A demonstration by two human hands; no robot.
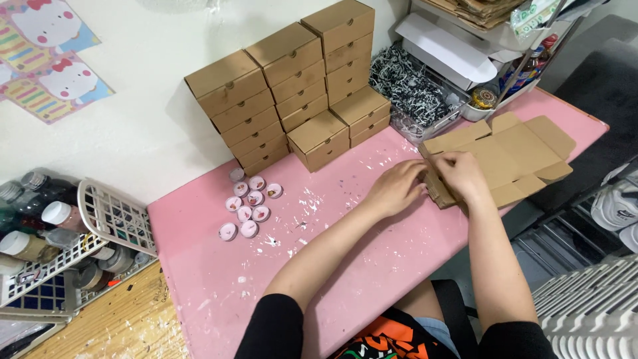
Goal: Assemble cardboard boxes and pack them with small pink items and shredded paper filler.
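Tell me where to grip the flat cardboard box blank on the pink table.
Probably take the box blank by its raised near-left wall, where the left hand and right hand already pinch it. Come from the table's front: that wall stands up, while the far flaps lie flat, offering little to pinch.

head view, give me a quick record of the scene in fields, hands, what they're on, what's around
surface: pink table, flecked with white paint
left hand: on the near left edge of the flat cardboard box
right hand: fingers pressing a side flap of the same box
box state: unfolded, flaps spread, partly off the table's right edge
behind: stacked brown cardboard boxes against the wall
left of hands: cluster of small round pink-lidded tins
back right: clear bin of shredded paper filler
far left: white basket with paint bottles
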